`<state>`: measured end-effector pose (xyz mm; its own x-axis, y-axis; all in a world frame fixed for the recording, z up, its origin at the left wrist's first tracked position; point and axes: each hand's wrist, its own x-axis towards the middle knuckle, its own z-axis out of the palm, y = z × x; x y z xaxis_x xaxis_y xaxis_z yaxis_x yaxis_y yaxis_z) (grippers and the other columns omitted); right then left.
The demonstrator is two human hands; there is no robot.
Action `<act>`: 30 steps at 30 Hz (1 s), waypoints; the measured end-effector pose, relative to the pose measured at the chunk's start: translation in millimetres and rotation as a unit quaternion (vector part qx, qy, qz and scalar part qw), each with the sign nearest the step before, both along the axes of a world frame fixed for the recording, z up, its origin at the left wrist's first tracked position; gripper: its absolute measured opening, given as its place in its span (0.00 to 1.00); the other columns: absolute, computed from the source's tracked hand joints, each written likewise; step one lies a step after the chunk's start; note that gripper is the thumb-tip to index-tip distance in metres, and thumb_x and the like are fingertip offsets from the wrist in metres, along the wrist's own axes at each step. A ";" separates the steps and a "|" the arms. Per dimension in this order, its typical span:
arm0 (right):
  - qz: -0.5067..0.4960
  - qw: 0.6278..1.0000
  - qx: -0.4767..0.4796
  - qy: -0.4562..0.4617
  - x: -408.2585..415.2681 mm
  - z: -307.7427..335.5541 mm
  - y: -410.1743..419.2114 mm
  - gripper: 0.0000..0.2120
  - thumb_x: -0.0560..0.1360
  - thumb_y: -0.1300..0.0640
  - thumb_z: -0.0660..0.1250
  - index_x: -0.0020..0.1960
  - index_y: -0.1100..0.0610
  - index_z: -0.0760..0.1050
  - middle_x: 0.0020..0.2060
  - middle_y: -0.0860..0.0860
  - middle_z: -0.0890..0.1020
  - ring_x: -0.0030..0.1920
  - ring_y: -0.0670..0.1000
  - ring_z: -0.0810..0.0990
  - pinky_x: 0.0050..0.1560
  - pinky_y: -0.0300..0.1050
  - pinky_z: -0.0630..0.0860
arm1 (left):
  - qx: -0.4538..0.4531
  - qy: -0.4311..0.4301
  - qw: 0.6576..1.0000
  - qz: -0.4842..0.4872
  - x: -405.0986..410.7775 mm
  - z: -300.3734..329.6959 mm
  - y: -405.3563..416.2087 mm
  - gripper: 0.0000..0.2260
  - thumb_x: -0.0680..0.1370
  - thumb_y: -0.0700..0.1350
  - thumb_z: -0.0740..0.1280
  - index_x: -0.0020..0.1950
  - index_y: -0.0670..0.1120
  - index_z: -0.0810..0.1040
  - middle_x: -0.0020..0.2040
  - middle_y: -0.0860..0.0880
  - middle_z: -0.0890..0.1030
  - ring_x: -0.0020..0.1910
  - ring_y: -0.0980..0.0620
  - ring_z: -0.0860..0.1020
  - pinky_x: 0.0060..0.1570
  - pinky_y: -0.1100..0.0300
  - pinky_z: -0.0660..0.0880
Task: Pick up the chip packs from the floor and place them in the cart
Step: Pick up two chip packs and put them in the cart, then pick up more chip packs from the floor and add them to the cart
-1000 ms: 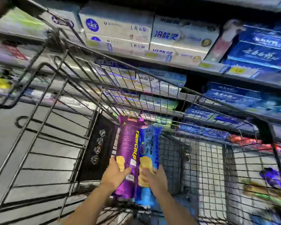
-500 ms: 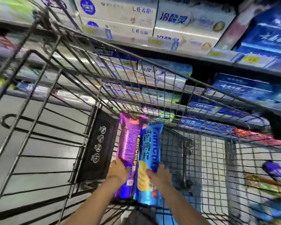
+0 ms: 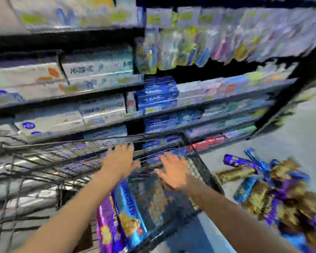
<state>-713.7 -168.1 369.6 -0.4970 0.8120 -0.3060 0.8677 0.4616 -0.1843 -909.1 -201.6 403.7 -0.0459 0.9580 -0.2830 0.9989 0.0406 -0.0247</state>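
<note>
Blurred store shelves stacked with boxed goods are seen across the upper frame, above a grey floor. A wire cart fills the lower left. Both hands are held over it with fingers spread, nothing gripped: the left hand and right hand. A purple pack and blue pack lie inside the cart at lower centre. More chip packs are heaped on the floor at lower right.

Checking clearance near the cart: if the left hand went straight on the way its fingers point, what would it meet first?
Probably the cart's far wire wall: the left hand is open, fingers pointing up and away at its top rail, with the shelf boxes behind. Blur leaves depth unclear.
</note>
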 end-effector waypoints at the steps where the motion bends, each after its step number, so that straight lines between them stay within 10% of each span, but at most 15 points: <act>1: -0.024 1.000 0.019 0.006 22.3 10.6 3.8 0.30 0.80 0.40 0.53 0.77 0.55 0.56 0.75 0.56 0.61 0.75 0.56 0.59 0.75 0.59 0.49 | 0.018 0.005 0.999 -0.035 20.5 15.1 11.2 0.32 0.78 0.61 0.58 0.75 0.44 0.57 0.73 0.43 0.65 0.72 0.43 0.64 0.69 0.45 0.63; 9: -0.272 0.957 0.096 0.042 252.1 68.6 -0.7 0.30 0.74 0.39 0.50 0.67 0.58 0.67 0.61 0.59 0.74 0.62 0.61 0.72 0.62 0.59 0.68 | 0.085 -0.022 0.959 -0.271 245.0 81.0 78.5 0.29 0.77 0.60 0.59 0.73 0.44 0.63 0.70 0.42 0.70 0.67 0.42 0.71 0.64 0.50 0.69; 15: -0.419 0.906 0.066 0.011 446.0 58.2 -18.3 0.31 0.75 0.41 0.54 0.74 0.55 0.62 0.69 0.57 0.70 0.68 0.59 0.70 0.66 0.53 0.66 | 0.058 -0.031 0.926 -0.371 444.9 66.0 112.3 0.28 0.77 0.61 0.58 0.71 0.44 0.63 0.68 0.44 0.71 0.66 0.44 0.71 0.61 0.50 0.70; 30: -0.549 0.827 -0.124 -0.002 723.5 -113.4 -2.2 0.28 0.78 0.43 0.58 0.72 0.58 0.60 0.65 0.56 0.73 0.65 0.59 0.72 0.61 0.54 0.72 | -0.127 -0.026 0.917 -0.378 741.1 -104.0 186.0 0.25 0.79 0.58 0.57 0.70 0.44 0.64 0.67 0.43 0.72 0.64 0.42 0.72 0.56 0.49 0.71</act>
